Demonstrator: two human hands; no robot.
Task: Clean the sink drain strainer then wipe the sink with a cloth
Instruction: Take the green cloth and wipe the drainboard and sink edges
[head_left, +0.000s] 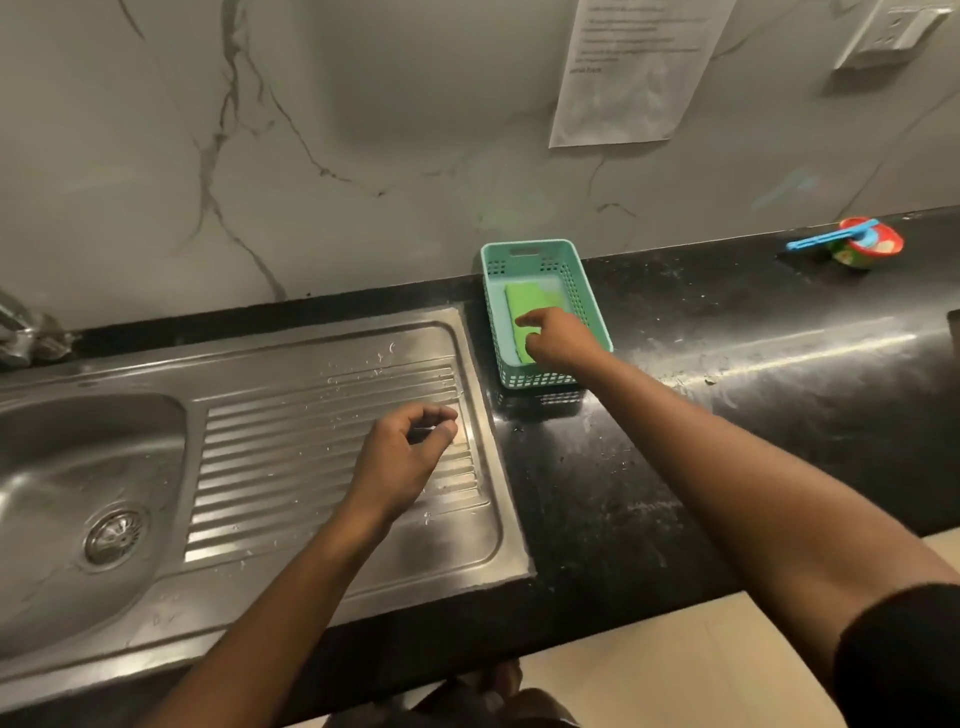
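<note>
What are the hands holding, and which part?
The right hand reaches into the teal basket, fingers on the green cloth's near end; a firm grip can't be told. The left hand holds nothing visible.

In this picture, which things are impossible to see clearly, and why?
- Tap, head view: cut off by the left edge.
- Green cloth in the basket: its near part is hidden by the right hand.
- Paper notice on the wall: text blurred, top cut off.
- Strainer: any dirt is too small to tell.
</note>
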